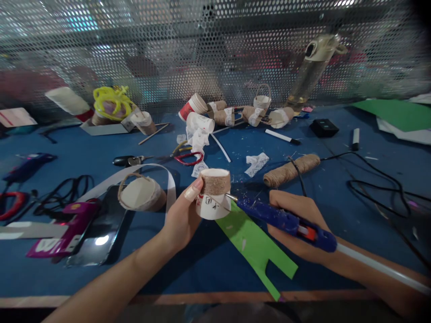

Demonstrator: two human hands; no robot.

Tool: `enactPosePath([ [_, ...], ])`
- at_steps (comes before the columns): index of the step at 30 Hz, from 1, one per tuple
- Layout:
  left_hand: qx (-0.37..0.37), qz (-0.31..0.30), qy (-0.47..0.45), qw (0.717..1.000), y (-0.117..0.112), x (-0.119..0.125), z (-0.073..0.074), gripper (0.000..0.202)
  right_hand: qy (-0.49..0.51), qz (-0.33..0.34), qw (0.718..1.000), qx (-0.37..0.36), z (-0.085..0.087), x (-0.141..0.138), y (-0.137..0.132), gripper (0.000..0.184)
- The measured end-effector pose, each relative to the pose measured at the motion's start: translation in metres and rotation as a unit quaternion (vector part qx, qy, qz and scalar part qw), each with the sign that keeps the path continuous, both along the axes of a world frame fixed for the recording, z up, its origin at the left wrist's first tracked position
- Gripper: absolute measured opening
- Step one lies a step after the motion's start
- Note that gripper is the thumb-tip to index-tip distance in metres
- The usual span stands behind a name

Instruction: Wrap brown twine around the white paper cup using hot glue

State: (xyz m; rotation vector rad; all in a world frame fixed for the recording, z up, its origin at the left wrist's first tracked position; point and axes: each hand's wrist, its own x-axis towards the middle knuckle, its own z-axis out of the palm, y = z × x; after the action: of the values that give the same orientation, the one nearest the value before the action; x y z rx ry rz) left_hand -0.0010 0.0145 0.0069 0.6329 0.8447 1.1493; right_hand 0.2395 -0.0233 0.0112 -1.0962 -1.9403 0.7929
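The left hand (182, 217) is gripping the twine-wrapped paper cup (213, 194); the right hand (296, 224), clasping the glue gun (286, 221), is touching its nozzle just below the twine—best dabbing sparingly.

My bench is dimly lit, glare glints off the perforated metal screen (215, 49) behind, and the view's edges bend and blur, with dark corners.

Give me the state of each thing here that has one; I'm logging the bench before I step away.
Paper cup: held up in the left hand, upper half wrapped in twine.
Glue gun: gripped in the right hand, nozzle touching the cup.
Twine spool: lying on its side.
Red-handled scissors: lying flat.
Finished basket cup: tipped on its side.
Bottle: leaning on the mesh, capped.
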Motion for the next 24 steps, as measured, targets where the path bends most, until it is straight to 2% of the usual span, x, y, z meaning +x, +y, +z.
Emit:
enactPosePath([
  [8, -0.021, 0.023, 0.011, 0.999, 0.001, 0.002, 0.009, 0.029, 0.01, -0.008, 1.0, -0.018, -0.004, 0.002, 0.002, 0.03],
  [14, -0.009, -0.004, 0.001, 1.0, 0.001, -0.001, 0.002, 0.036, 0.005, 0.023, 1.0, 0.015, -0.001, 0.001, 0.0, 0.032],
  [18, 0.016, -0.036, 0.023, 0.999, 0.001, -0.002, -0.003, 0.038, -0.01, 0.016, 1.0, 0.02, 0.002, -0.001, -0.002, 0.033],
  [24, 0.031, -0.022, 0.012, 0.999, 0.0, -0.003, -0.005, 0.037, -0.018, 0.002, 1.0, 0.018, 0.001, 0.0, -0.002, 0.032],
])
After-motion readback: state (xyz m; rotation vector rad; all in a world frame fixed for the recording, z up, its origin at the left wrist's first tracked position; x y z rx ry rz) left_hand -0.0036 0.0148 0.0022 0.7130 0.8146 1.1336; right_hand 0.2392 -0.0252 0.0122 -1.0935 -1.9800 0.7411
